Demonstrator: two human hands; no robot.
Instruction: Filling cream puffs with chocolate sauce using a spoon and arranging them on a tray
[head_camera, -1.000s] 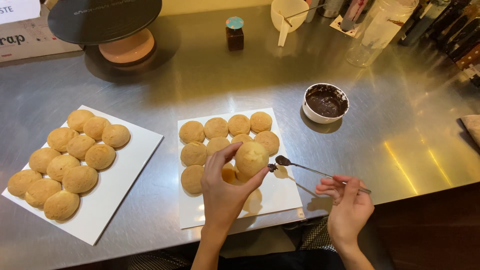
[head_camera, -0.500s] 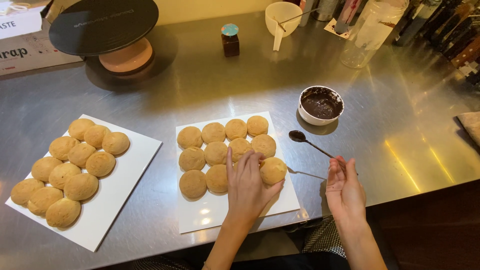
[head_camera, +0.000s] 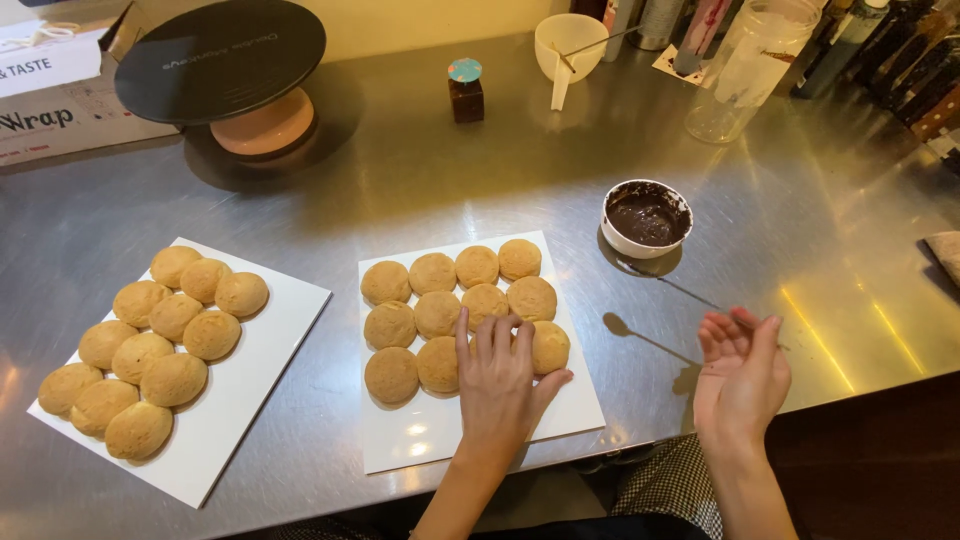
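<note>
Now ten round golden cookies (head_camera: 435, 314) show on the middle white square board (head_camera: 560, 420), left hand (head_camera: 500, 385) flat over them; right hand (head_camera: 738, 375) pinches a thin metal spoon (head_camera: 680, 288) beside the white chocolate bowl (head_camera: 647, 218).

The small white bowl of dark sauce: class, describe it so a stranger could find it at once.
Start at the steel counter and find the white board under the left hand. Just beyond that board's far right corner stands the small white bowl. Unlike the other white bowl further back, it holds a dark brown sauce.
</note>
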